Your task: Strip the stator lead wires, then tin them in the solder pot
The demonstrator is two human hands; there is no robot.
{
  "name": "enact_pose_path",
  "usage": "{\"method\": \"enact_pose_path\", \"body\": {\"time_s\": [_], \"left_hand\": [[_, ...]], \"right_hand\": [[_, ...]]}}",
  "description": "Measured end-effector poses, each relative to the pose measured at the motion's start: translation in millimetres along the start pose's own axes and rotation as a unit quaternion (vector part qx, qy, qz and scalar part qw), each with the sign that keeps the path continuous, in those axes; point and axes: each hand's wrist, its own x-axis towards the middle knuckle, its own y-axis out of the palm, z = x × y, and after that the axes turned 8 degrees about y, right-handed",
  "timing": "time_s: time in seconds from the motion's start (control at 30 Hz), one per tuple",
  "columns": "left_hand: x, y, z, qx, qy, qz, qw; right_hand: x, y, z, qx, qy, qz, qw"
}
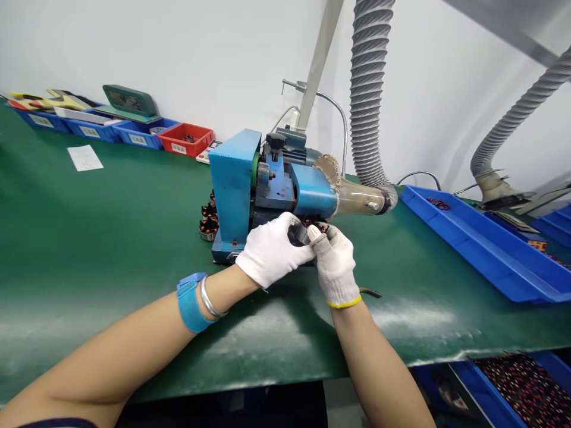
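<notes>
My left hand (pixel 274 249), in a white glove, is closed around the left side of a motor stator (pixel 303 235) with a dark metal ring and copper windings. From the right, my right hand (pixel 336 264), gloved with a yellow cuff edge, grips the same stator with thumb and fingers. Both hands are right at the front of a blue motor-driven machine (pixel 312 190), and they partly hide the stator. Whether it touches the machine I cannot tell. More stators (pixel 209 224) with copper windings are stacked left of the machine, partly behind its blue housing.
A grey ribbed hose (pixel 370 89) joins the machine's right end. To the right lies a long blue tray (pixel 486 249). Blue bins (pixel 145 134), a red bin (pixel 185 139) and a paper slip (pixel 84 158) are at the back left. Below the table's front edge, another bin (pixel 526 386) holds many small parts.
</notes>
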Motion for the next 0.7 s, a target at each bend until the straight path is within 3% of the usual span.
{"method": "enact_pose_path", "body": {"time_s": [0.23,0.47,0.6,0.7], "left_hand": [[-3,5.1,4,0.028,0.004,-0.014,1.000],[-5,4.8,6,-0.042,0.007,-0.019,0.999],[-19,21.3,20,-0.183,0.119,-0.050,0.975],[-28,34.5,26,-0.277,0.147,-0.062,0.948]], "right_hand": [[0,3,-1,0.004,-0.016,-0.009,1.000],[-3,0,-5,-0.019,-0.013,0.004,1.000],[-14,-9,-17,-0.097,-0.109,0.033,0.989],[-15,-20,-20,-0.173,-0.232,0.061,0.955]]}}
